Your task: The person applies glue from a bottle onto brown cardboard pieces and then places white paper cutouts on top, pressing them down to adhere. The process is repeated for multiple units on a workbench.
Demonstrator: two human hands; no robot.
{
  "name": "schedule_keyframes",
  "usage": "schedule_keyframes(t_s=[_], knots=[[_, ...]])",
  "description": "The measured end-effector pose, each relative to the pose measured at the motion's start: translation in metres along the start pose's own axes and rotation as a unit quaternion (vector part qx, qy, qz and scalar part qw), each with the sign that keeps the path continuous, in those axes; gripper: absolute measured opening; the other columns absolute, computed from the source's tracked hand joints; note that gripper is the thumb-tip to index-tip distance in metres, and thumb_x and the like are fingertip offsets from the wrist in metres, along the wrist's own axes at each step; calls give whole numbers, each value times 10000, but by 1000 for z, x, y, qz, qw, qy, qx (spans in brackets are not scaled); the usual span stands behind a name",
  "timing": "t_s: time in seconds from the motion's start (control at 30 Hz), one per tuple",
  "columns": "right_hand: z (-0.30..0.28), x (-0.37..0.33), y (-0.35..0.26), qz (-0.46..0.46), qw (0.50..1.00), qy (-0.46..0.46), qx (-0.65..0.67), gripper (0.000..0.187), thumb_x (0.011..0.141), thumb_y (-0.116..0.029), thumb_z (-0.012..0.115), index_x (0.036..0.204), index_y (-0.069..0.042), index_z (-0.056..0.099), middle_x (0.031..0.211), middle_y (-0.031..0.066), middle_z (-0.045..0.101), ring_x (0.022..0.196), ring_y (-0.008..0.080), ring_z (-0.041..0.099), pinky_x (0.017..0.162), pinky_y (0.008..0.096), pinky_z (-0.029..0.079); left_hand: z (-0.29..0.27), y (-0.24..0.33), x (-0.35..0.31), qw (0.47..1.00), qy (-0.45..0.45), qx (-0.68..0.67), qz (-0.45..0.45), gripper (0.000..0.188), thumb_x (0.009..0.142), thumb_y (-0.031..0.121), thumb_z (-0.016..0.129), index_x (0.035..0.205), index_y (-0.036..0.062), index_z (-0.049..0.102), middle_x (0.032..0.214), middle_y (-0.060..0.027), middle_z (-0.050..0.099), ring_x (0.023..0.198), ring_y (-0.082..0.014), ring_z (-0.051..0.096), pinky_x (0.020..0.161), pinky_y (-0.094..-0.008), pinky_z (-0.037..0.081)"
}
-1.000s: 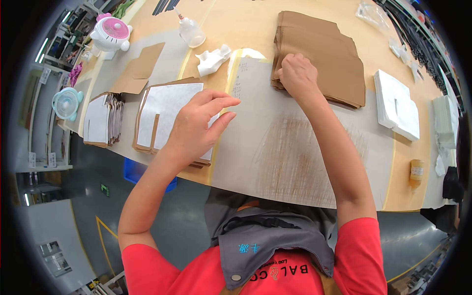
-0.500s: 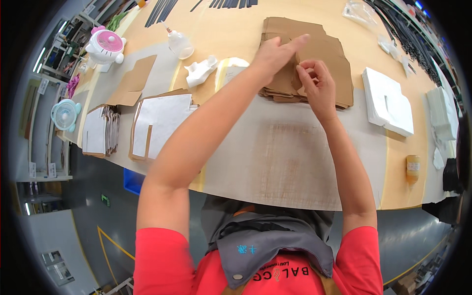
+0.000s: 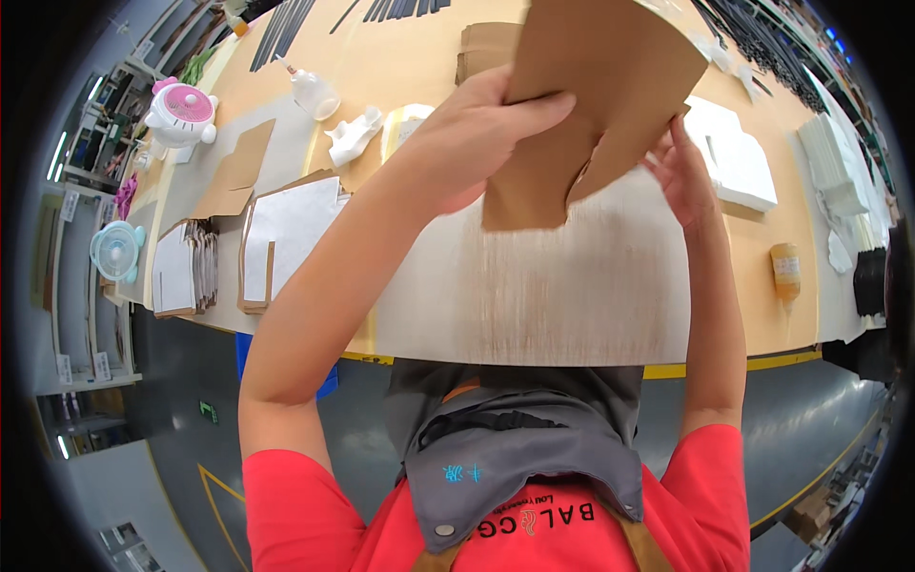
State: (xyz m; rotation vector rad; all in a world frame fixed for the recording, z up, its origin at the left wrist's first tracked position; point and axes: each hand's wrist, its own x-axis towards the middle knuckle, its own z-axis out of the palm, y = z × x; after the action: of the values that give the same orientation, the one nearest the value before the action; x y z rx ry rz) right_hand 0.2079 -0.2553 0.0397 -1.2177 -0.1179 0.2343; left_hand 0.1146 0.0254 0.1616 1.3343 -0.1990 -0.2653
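Note:
A flat brown cardboard blank [image 3: 591,95] hangs in the air above the white work mat [image 3: 534,286]. My left hand [image 3: 477,133] pinches its left edge with thumb on top. My right hand [image 3: 681,167] holds the blank's right lower edge from behind, fingers partly hidden by it. The stack of brown cardboard blanks [image 3: 486,43] lies further back on the table, mostly hidden behind the lifted sheet.
A pile of white-faced sheets [image 3: 286,238] and a second pile [image 3: 186,267] lie at the left. A glue bottle [image 3: 313,92], a white tool [image 3: 353,133], a pink fan [image 3: 181,110], white foam pieces [image 3: 734,157] and a small amber bottle [image 3: 786,272] stand around.
Both hands were on the cardboard stack at the back; now they have lifted one blank off it and brought it up toward me over the mat.

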Motion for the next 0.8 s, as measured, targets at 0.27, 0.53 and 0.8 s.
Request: schedule_keyframes(t_s=[0.27,0.53,0.8], knots=[[2,-111,-11,105,990,-13,-91,331,986,-183,662,1268,-9,653,1110,51,729,977,103,685,835,240,539,-17,-76,-75,966,77,-210,-127,428,996,141,631,1379,-7,511,1242,-135,657,1131,-228,656,950,-370,550],[-11,-170,42,53,923,69,-375,334,950,-141,701,1231,29,638,889,9,693,782,62,612,714,221,501,-17,-148,-118,966,163,179,-88,679,928,73,704,1534,107,399,1064,-66,648,894,-91,647,816,-275,543],[-3,-168,40,27,896,88,-434,453,923,-129,725,1338,-8,590,768,1,608,683,74,540,651,242,480,-21,-151,-117,910,156,383,-45,371,857,102,771,1219,54,704,960,-78,632,763,-128,658,716,-277,546]])
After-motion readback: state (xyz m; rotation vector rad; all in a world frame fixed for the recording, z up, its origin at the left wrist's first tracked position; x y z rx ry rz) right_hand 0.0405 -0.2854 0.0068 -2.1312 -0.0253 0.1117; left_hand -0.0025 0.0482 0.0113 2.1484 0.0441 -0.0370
